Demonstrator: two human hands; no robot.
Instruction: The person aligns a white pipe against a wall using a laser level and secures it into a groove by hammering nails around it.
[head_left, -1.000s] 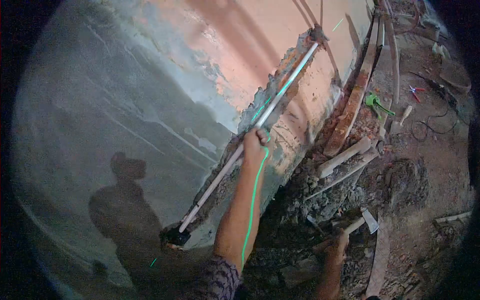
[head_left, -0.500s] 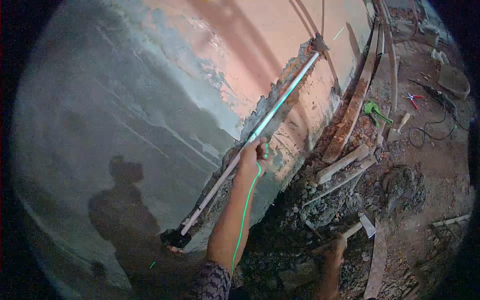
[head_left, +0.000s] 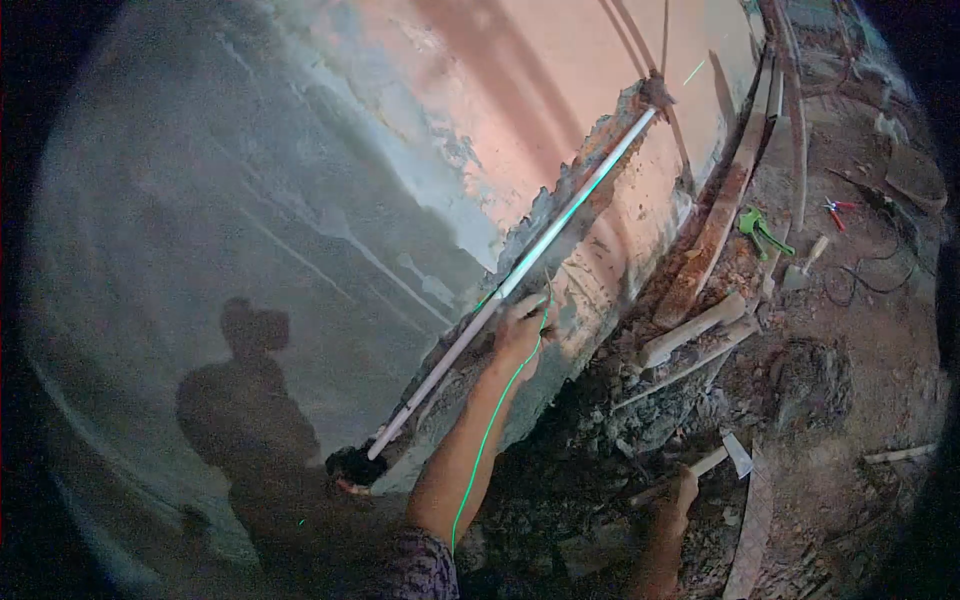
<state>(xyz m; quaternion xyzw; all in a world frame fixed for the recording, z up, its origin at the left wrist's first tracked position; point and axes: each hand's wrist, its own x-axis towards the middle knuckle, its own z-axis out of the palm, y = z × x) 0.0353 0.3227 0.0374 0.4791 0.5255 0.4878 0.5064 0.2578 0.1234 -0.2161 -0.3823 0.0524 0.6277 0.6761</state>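
A long white pipe (head_left: pixel 578 207) lies slanted in a rough groove (head_left: pixel 545 205) cut into the wall. Just below its middle is my left hand (head_left: pixel 521 330), fingers curled in a pinch beside the pipe. A thin sliver seems to stick up from the fingertips, too small to name. Lower right, in dim light, my right hand (head_left: pixel 684 490) is wrapped around the wooden handle of a hatchet (head_left: pixel 738 455), its metal head pointing away to the right. A bright green laser line crosses my left forearm and runs along the pipe.
Wooden planks (head_left: pixel 695 328) lie on rubble along the wall's foot. Further right are a green pipe cutter (head_left: pixel 765 232), a trowel (head_left: pixel 805 266), red-handled pliers (head_left: pixel 837 213) and a dark cable (head_left: pixel 862 288). A dark hole (head_left: pixel 352 465) sits at the groove's lower end.
My left hand has come off the pipe and shifted slightly down and right, to the groove's lower side. The view has shifted a little. My right hand still holds the hatchet.
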